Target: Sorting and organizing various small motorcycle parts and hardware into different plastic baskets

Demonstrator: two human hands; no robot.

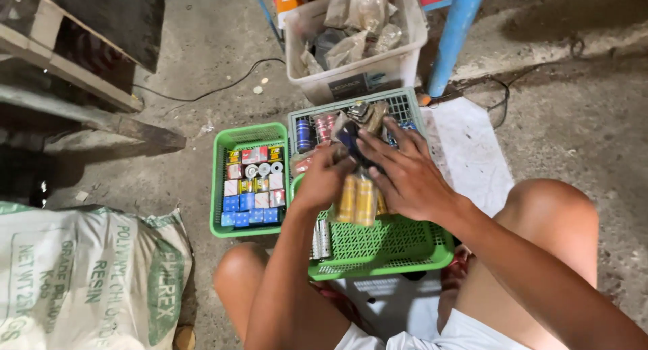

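Both hands — left hand (322, 181) and right hand (405, 174) — grasp a bundle of yellow cylinders (358, 200) above the green basket (385, 252) — boxes tray (248, 181) just left of it.

— What's being held?
— A clear packet of yellow cylinders (356, 200), side by side and upright, hanging over the bright green basket (391, 245).
— And above them?
— A dark blue piece (351, 139), partly hidden; its kind is unclear.

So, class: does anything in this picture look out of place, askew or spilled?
A small silver cylinder lies loose by itself in the near green basket, while similar items stand packed in neat rows in the left green basket. Nothing looks spilled or damaged.
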